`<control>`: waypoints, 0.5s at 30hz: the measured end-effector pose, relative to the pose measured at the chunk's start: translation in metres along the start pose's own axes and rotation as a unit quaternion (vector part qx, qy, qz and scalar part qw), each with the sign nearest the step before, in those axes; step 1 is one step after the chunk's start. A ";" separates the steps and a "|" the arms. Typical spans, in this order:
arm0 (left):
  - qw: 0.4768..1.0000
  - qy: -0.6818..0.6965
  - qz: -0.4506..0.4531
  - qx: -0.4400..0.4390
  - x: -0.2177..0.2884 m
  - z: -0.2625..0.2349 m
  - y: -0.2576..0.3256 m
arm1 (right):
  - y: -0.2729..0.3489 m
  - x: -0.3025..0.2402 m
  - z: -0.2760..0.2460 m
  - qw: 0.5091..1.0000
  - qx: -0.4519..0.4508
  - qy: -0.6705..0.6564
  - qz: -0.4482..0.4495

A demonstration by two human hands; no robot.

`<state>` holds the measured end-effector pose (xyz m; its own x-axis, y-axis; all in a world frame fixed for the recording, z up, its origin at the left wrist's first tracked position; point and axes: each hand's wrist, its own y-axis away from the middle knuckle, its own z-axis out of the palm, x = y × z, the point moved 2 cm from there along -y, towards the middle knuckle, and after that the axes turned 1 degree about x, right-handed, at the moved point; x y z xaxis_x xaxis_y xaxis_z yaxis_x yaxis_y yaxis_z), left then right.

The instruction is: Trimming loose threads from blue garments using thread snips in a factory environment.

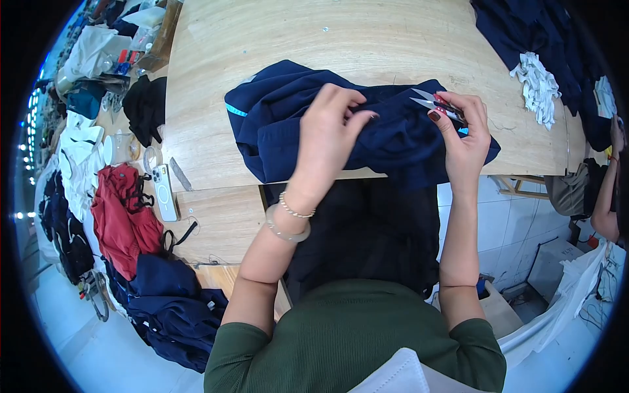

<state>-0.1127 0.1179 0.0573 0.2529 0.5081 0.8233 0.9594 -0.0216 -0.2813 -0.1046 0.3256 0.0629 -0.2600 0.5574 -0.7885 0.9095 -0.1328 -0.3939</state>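
Note:
A dark navy garment [282, 137] lies bunched on the table in front of me, with a light blue strip showing at its left edge. Over its middle is my left hand [331, 124], its fingers bent and the thumb apart from the index finger; nothing shows between them. In my right hand [470, 134] is a pair of thread snips [426, 99] with silver blades spread apart and red on the handle. The blades point left, toward my left hand, just above the cloth. Whether they touch the fabric I cannot tell.
The wooden table [262, 33] extends beyond the garment. At left are a white phone [164, 190], a red garment [124, 216] and piled navy clothing [170, 308]. White cloth scraps [537, 85] sit on dark fabric at far right. Another person's arm [606, 196] shows at the right rim.

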 end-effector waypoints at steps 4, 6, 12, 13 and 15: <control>0.996 -0.046 0.073 0.033 -0.011 0.025 0.003 | 0.001 -0.004 0.003 1.000 -0.005 -0.007 -0.006; 0.997 -0.016 0.065 0.038 -0.013 0.023 0.000 | 0.002 -0.005 0.001 1.000 -0.006 -0.012 -0.004; 0.992 0.100 -0.063 0.043 -0.004 0.002 -0.013 | 0.001 0.001 -0.004 1.000 0.004 -0.005 0.002; 0.991 0.108 -0.052 0.061 -0.007 0.001 -0.014 | 0.001 0.000 -0.003 1.000 0.003 -0.006 0.006; 0.996 0.078 -0.030 0.010 -0.011 0.002 -0.013 | 0.001 0.000 -0.002 1.000 0.003 -0.006 0.009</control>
<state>-0.1277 0.1142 0.0514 0.2137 0.3677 0.9050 0.9709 0.0225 -0.2384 -0.1026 0.3275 0.0635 -0.2467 0.5447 -0.8015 0.9122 -0.1486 -0.3818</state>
